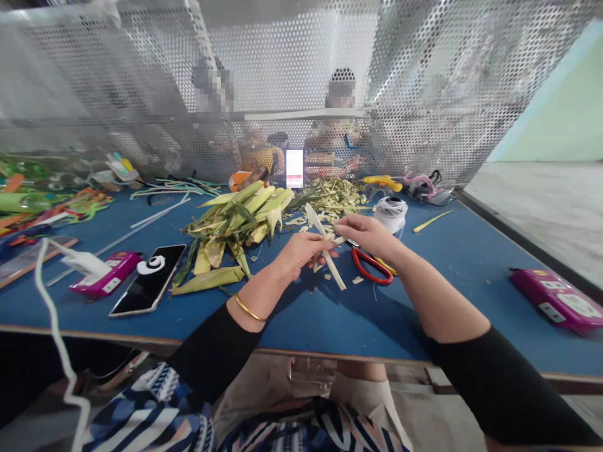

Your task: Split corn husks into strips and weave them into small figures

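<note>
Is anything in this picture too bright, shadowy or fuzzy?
Head view: the upright screen glows nearly white, too washed out to read; head view: soft shadows fall on the blue table under the left forearm and right forearm; head view: things behind the perforated mesh look hazy, while the pale strip in the left hand is clearer.

Here's the long, flat, pale cream strip of plant husk (pixel 335 274), smooth and fairly straight, gripped in the left fingers (pixel 315 239) above the blue desk (pixel 292 317). It slants from upper left to lower right, both ends sticking out free. And across it, a shorter, narrow, pale husk strip (pixel 340 240), pinched at the right fingers (pixel 347 222), the two meeting at an angle!
</note>
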Demonstrator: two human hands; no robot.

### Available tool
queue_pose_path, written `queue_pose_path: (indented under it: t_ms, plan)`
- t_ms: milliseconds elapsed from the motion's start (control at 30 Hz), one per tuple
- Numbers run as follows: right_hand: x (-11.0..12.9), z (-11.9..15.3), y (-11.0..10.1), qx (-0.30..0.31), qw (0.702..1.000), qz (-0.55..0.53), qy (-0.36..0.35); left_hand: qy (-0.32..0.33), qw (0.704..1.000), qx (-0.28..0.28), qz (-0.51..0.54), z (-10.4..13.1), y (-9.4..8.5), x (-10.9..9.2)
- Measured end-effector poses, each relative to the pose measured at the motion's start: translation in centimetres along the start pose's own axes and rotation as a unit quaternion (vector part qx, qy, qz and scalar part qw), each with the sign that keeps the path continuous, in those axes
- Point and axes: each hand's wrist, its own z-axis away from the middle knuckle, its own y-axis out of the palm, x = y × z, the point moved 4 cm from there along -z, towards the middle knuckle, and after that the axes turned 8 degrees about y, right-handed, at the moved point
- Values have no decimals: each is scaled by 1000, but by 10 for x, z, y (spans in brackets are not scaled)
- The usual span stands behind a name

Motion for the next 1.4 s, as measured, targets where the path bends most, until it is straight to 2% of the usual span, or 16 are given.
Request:
queue_pose_path:
  t_ms: [67, 133, 233, 333, 400, 467, 533, 600, 667, 733, 833, 900, 1067, 1167, 1400]
  plan:
    - [-2, 0, 0, 76, 996, 52, -6, -4, 1000, -12, 1, -1, -2, -1]
    - [-3, 0, -1, 91, 993, 78, -5, -6, 1000, -8, -4, -1, -2, -1]
    - [-5, -1, -3, 54, 991, 120, 12, -13, 1000, 7, -12, -1, -1, 0]
    - [-1, 0, -3, -6, 978, 210, 13, -24, 1000, 4, 4, -2, -2, 3]
    - [10, 5, -4, -85, 957, 272, -51, -32, 999, -11, 35, -4, -3, 5]
    - [26, 15, -1, -160, 924, 313, -150, -36, 996, -30, 74, -7, -5, 8]
    - [38, 26, 8, -171, 899, 332, -230, -37, 990, -63, 124, -9, -7, 9]
    - [43, 34, 21, -133, 890, 348, -264, -32, 979, -91, 181, -10, -10, 9]
    - [41, 37, 32, -108, 894, 364, -237, -25, 968, -100, 228, -11, -11, 7]
    - [36, 36, 37, -107, 911, 364, -162, -24, 963, -90, 253, -11, -11, 5]
    - [25, 32, 39, -103, 942, 316, -45, -13, 963, -70, 259, -11, -9, 4]
    - [19, 28, 39, -85, 958, 275, -3, 3, 967, -65, 248, -13, -7, 5]
    - [15, 24, 41, -49, 980, 194, 6, 20, 969, -91, 230, -15, -8, 9]
    - [19, 27, 43, -18, 988, 151, 17, 24, 971, -88, 221, -15, -9, 7]
    - [24, 34, 53, 124, 988, 87, 13, 7, 979, -93, 183, -10, -9, 3]
